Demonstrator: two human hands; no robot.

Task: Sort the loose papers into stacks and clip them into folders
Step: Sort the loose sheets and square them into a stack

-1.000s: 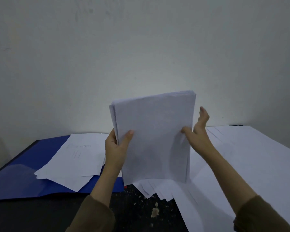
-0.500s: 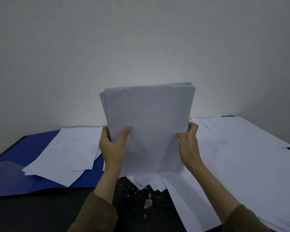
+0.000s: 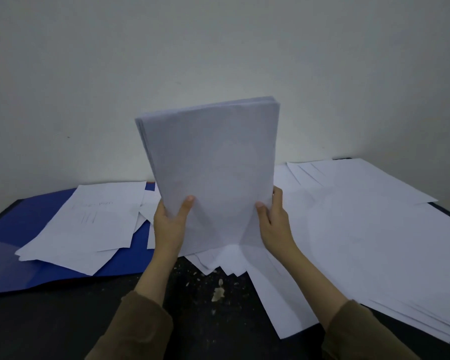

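Observation:
I hold a thick stack of white paper (image 3: 213, 165) upright in front of me, its lower edge resting on loose sheets on the table. My left hand (image 3: 170, 224) grips its lower left side with the thumb on the front face. My right hand (image 3: 273, 224) grips the lower right side the same way. An open blue folder (image 3: 16, 229) lies flat at the left with several loose sheets (image 3: 88, 224) spread over it. A broad pile of loose white papers (image 3: 369, 242) covers the right half of the table.
The dark table (image 3: 63, 320) has pale specks and a chipped patch (image 3: 217, 292) near its front middle. A plain grey wall (image 3: 218, 48) rises right behind the table. More loose sheets (image 3: 223, 263) fan out under the stack.
My right hand went from an open touch on the stack's edge to a full grip on it. The stack has come down and now stands squared on the table.

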